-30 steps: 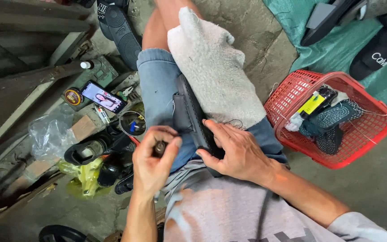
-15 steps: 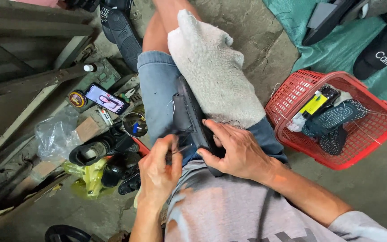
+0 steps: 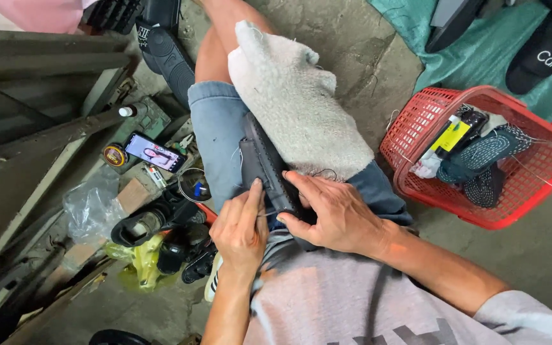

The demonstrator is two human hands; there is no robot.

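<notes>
Head view, only one to go on. Person sat with a black shoe [image 3: 268, 174] laid across the lap, sole edge up, resting against a grey cloth [image 3: 295, 102] draped over the thigh.

Right hand [image 3: 333, 214] lay at 5 o'clock of the shoe, fingers spread and curled over its heel end, pinning it down onto the leg. Half closed, firm clamp on the shoe.

Left hand [image 3: 243, 230] sat at 7 o'clock of the shoe, fingers pinched together against the sole edge. Closed pinch; something thin seemed to be in it, possibly a needle or thread, too small to tell.

Judgement on doing this well: right hand should keep the shoe from rocking on the cloth, and the left should work square to the sole seam, close to the clamping fingers but clear of them.

At 3 o'clock, well apart: a red basket [image 3: 416, 134] with a dark patterned shoe [image 3: 480, 160] inside. At 9 o'clock on the floor: a phone [image 3: 154, 152] with lit screen, a small round tin [image 3: 115, 155], a plastic bag [image 3: 91, 204], assorted dark footwear [image 3: 161, 223].
</notes>
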